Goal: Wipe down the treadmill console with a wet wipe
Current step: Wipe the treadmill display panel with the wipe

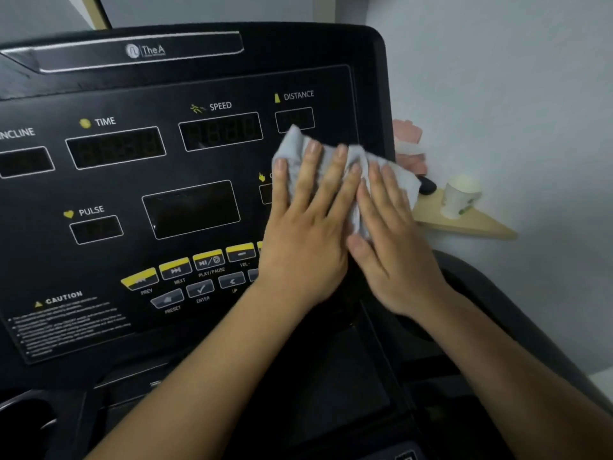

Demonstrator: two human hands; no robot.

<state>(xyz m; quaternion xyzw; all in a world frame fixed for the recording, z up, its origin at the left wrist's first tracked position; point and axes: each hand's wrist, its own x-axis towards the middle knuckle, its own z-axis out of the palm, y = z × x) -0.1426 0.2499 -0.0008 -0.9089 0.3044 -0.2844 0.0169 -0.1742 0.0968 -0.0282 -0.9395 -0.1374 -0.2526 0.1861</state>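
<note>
The black treadmill console (159,180) fills the view, with dark display windows marked TIME, SPEED, DISTANCE and PULSE and a row of yellow buttons (185,267) below. A crumpled pale grey wet wipe (295,144) lies against the console's right side, under the DISTANCE window. My left hand (305,227) presses flat on the wipe with fingers spread. Beside it, my right hand (388,240) also lies flat on the wipe's right part. Both hands hide most of the wipe and the panel under them.
A small wooden corner shelf (464,224) on the pale wall holds a white paper cup (459,197), a dark rounded object (428,185) and something pink (409,144) behind the console's edge. A cup holder recess (26,416) sits at the lower left.
</note>
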